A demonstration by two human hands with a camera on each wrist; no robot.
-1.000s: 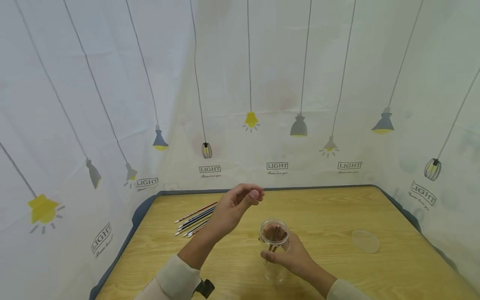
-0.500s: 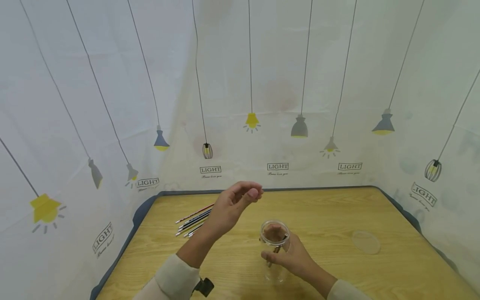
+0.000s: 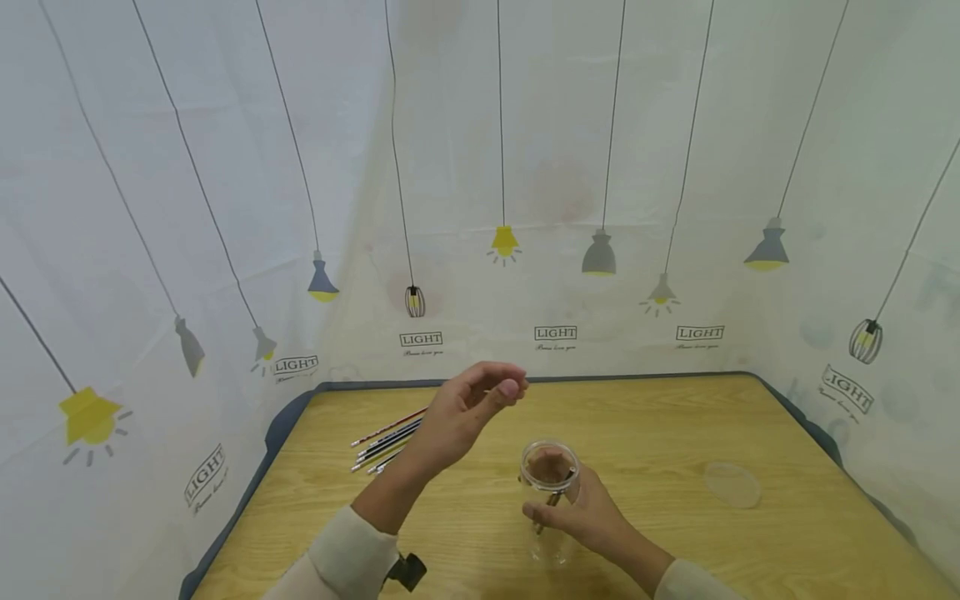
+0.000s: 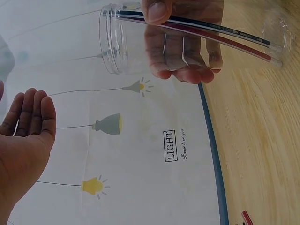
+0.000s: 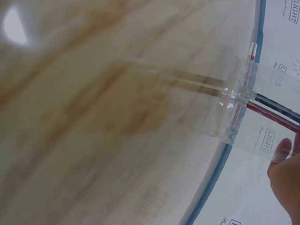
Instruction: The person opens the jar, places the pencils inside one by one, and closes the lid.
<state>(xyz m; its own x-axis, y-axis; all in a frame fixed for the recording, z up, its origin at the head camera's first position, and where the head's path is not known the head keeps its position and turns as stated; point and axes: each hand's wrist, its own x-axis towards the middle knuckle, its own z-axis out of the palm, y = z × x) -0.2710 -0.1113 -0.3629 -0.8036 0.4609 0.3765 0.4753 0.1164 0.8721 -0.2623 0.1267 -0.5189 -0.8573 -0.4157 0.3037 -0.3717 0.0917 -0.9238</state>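
In the head view, my right hand (image 3: 592,512) grips a clear jar (image 3: 550,546) whose round mouth faces up, no lid on it. The left wrist view shows two pencils inside, a dark pencil (image 4: 211,28) and a red pencil (image 4: 225,42), their eraser ends at the jar's bottom. Thumb and fingers of that hand wrap round the wall from both sides. My left hand (image 3: 465,417) is raised beyond the jar to its left, fingers loosely bent, holding nothing; the left wrist view shows its palm bare.
Several pencils (image 3: 386,442) lie in a loose row on the left of the wooden table (image 3: 637,417), partly behind my left forearm. A clear round lid (image 3: 733,485) lies flat on the right. A white curtain printed with lamps (image 3: 465,167) surrounds the table.
The pencils in the jar have shifted, leaning toward its right side with their upper ends lower at the rim. Both hands stay almost where they were.
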